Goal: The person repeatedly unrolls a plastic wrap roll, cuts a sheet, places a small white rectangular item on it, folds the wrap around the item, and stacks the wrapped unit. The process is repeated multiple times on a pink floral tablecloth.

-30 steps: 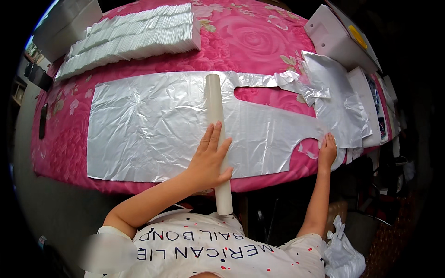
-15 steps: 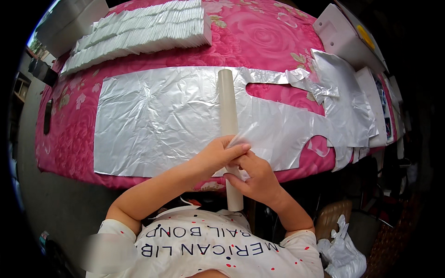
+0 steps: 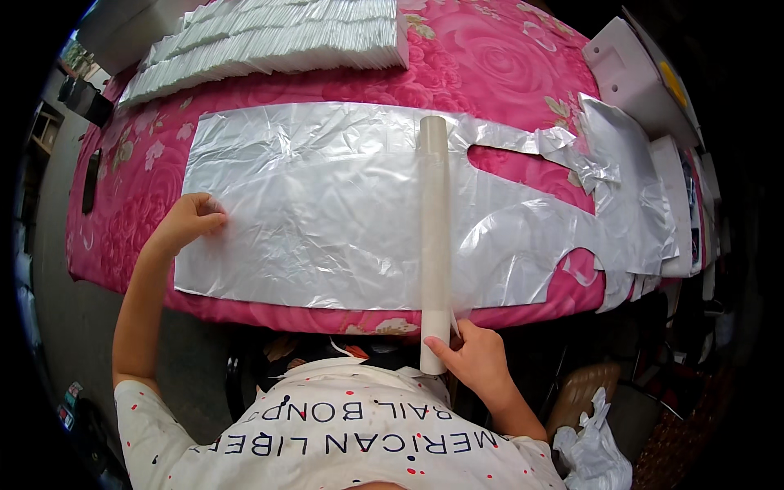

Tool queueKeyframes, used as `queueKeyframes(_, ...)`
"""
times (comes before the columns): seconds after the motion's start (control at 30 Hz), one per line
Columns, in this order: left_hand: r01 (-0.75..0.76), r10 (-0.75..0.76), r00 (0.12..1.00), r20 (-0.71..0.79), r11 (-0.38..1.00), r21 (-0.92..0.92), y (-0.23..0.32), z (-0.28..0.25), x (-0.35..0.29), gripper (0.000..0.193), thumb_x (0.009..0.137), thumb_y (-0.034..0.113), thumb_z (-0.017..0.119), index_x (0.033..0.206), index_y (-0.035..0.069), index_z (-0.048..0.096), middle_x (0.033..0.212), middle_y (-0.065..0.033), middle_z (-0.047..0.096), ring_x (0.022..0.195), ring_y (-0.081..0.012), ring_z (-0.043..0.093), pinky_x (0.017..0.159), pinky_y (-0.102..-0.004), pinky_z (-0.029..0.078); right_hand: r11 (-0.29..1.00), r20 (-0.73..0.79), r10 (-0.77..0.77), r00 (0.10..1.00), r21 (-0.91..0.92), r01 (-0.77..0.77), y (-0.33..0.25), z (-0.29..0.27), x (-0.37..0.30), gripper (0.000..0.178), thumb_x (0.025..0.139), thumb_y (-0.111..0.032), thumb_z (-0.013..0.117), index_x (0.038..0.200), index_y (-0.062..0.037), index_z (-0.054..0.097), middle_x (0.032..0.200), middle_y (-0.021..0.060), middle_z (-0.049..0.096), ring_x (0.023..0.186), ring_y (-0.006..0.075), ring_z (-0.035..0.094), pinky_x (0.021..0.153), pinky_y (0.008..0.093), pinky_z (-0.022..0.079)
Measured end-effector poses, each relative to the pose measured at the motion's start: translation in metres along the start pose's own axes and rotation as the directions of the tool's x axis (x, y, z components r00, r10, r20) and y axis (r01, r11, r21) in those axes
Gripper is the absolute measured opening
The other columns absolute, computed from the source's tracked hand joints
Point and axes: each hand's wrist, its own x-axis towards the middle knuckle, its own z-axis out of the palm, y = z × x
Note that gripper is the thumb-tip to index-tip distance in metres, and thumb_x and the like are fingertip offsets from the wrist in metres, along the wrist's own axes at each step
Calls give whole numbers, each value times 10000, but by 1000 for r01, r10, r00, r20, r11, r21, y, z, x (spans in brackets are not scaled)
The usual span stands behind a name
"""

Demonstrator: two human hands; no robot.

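Observation:
A clear plastic sheet [image 3: 327, 212], cut like an apron with straps at its right end, lies flat on a pink flowered tabletop [image 3: 490, 57]. A long white tube [image 3: 434, 220] lies across the sheet from far to near, with its near end sticking out over the table's front edge. My right hand [image 3: 474, 359] is closed around that near end. At the sheet's left edge my left hand [image 3: 192, 220] rests with curled fingers on the plastic.
A long row of folded white plastic pieces [image 3: 269, 37] lies along the far side of the table. More cut plastic sheets [image 3: 629, 188] and white boxes [image 3: 633, 73] pile up at the right end. A dark phone-like object [image 3: 90, 180] lies at the table's left edge.
My left hand has left the tube and moved out to the sheet's left edge. My right hand has slid down to the tube's near end. The camera has shifted closer.

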Motion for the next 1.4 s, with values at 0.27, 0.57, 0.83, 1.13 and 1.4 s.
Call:
queueKeyframes(0.27, -758, 857, 513, -50, 480, 442, 103, 141, -11, 346, 779, 1, 583, 1122, 18, 535, 1205, -133, 531, 1107, -326, 504, 935, -380, 415, 979, 65, 91, 994, 177, -101, 3, 6, 0, 433, 763, -414, 640, 776, 19, 632, 658, 184, 621, 622, 315, 631, 594, 365, 494)
queueKeyframes(0.57, -745, 838, 541, 74, 437, 503, 115, 268, 27, 653, 810, 172, 459, 1354, -115, 242, 1433, -271, 228, 1349, -375, 216, 1114, -437, 154, 934, 182, 247, 952, 216, -283, 18, -10, -7, 446, 769, -402, 691, 864, 32, 641, 655, 122, 633, 587, 200, 625, 579, 292, 487)
queueKeyframes(0.83, -672, 812, 577, 89, 410, 617, 115, 268, 25, 666, 798, 206, 421, 1354, -116, 247, 1448, -262, 206, 1366, -361, 179, 1121, -432, 126, 919, -545, -395, 740, -247, 308, 46, -30, 42, 639, 694, -215, 739, 1242, -19, 476, 1147, 141, 553, 984, 287, 542, 852, 382, 441)
queueKeyframes(1.13, -674, 822, 563, 81, 400, 621, 115, 270, 28, 655, 796, 192, 415, 1348, -121, 254, 1447, -261, 207, 1364, -360, 186, 1119, -435, 132, 798, -509, -544, 667, -559, 224, 101, -82, 102, 127, 695, -98, 669, 799, -61, 605, 788, 59, 588, 807, 284, 564, 764, 382, 442)
queueKeyframes(1.4, -659, 823, 563, 74, 393, 641, 112, 270, 27, 648, 803, 198, 405, 1348, -120, 256, 1439, -268, 221, 1357, -366, 205, 1115, -438, 141, 987, -815, -162, 556, -138, 86, 65, -124, 87, 202, 828, -67, 549, 1000, 21, 605, 867, 127, 622, 792, 290, 591, 725, 370, 473)
